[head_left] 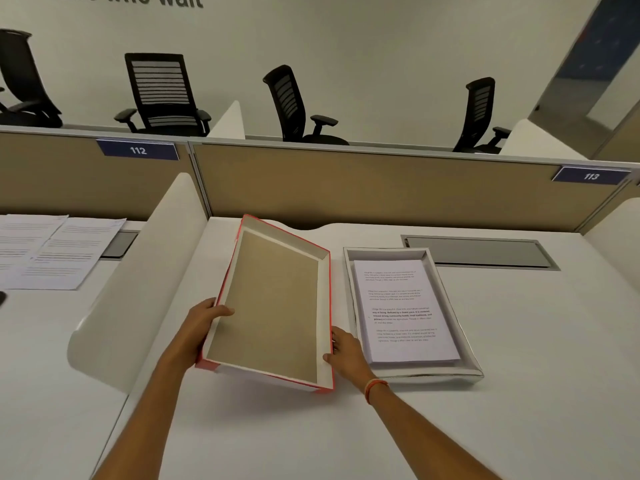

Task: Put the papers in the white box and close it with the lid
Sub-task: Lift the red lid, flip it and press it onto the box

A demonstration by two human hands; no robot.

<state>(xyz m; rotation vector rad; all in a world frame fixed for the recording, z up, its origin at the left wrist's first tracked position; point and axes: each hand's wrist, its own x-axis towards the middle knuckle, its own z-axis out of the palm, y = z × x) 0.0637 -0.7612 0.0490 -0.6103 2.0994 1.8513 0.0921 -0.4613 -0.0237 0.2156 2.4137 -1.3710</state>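
Note:
A lid (273,303), red outside with a brown cardboard inside and white walls, is tilted up off the desk, its hollow side facing me. My left hand (204,323) grips its left edge, thumb over the rim. My right hand (346,351) holds its near right corner. To the right, the shallow white box (467,355) lies flat on the desk. A stack of printed papers (403,310) rests inside the box.
A white curved divider (138,282) stands left of the lid. Loose printed sheets (52,251) lie on the neighbouring desk. A grey cable hatch (481,254) sits behind the box. A tan partition (381,181) closes the desk's far side, with office chairs beyond.

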